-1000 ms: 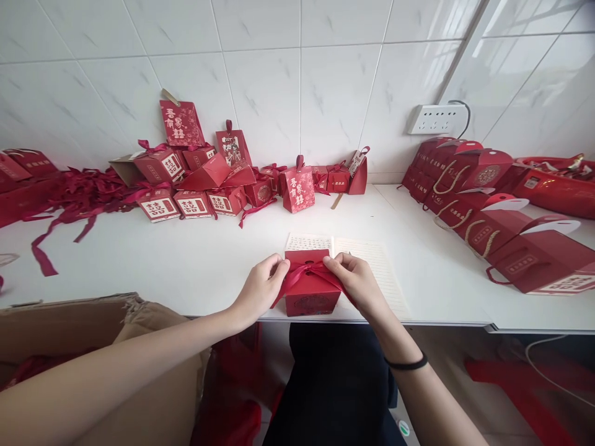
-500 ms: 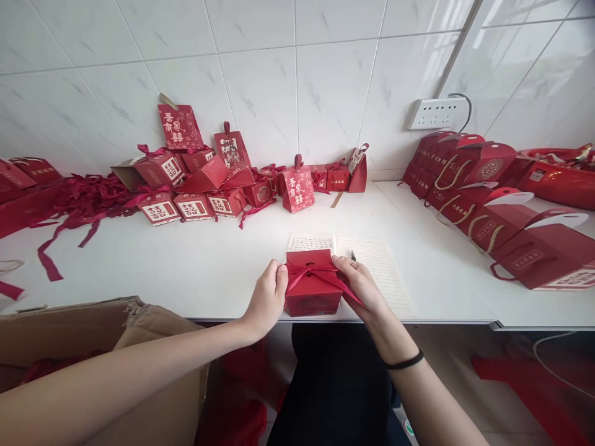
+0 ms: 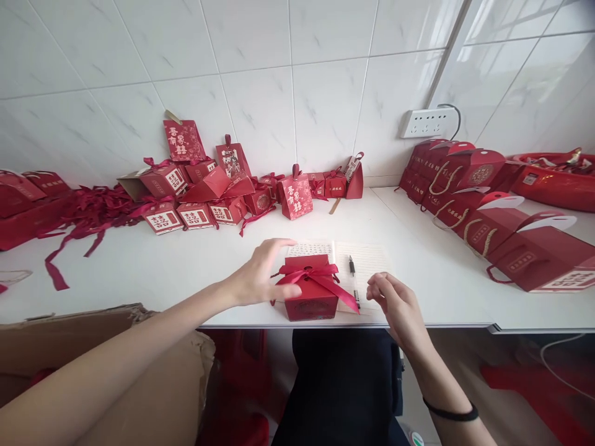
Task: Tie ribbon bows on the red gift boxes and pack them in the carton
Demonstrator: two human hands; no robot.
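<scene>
A red gift box (image 3: 310,308) stands at the table's front edge, its top tied with a magenta ribbon bow (image 3: 320,273) whose tail hangs to the right. My left hand (image 3: 260,272) is at the box's left side, thumb and fingers spread wide; the thumb overlaps the box's front, and I cannot tell if it touches. Right of the box, apart from it, my right hand (image 3: 400,306) hovers over the paper with curled fingers and nothing visible in them. Under and behind the box lies an open notebook (image 3: 372,260) with handwriting on its left page, and a black pen (image 3: 352,266) rests on it.
Several red boxes (image 3: 195,215) and a heap of ribbons (image 3: 105,207) line the wall at back left. Larger red boxes with rope handles (image 3: 520,260) stand at right, before a red basin (image 3: 558,186). A cardboard carton (image 3: 153,365) is at lower left; a power strip (image 3: 426,124) is on the wall.
Both hands have let go of the box and ribbon. My right hand has moved right and down, my left has opened, and the bow now lies loose on the box.
</scene>
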